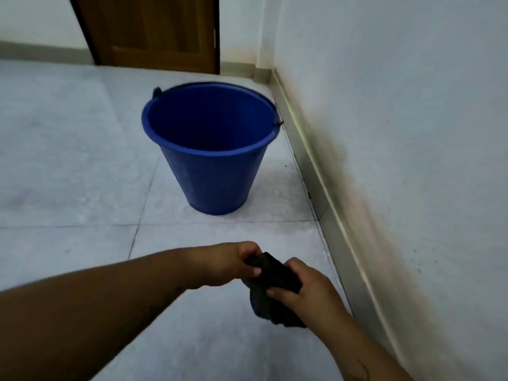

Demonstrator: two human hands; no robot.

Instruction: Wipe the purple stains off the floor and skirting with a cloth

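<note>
A dark cloth (270, 287) is bunched between both hands above the floor tiles, near the bottom middle of the view. My left hand (233, 264) grips its upper end, fingers curled around it. My right hand (299, 287) clasps its lower right part, and a loose end hangs below the hands. The pale tiled floor (82, 174) runs to a cream skirting (324, 188) along the right wall. A few small dark specks sit at the floor's joint with the skirting. No purple stain is clear in this view.
A blue plastic bucket (214, 185) with a dark handle stands on the tiles ahead, close to the skirting. A brown wooden door (162, 31) is at the far wall. The white wall (412, 133) on the right shows dingy shading above the skirting.
</note>
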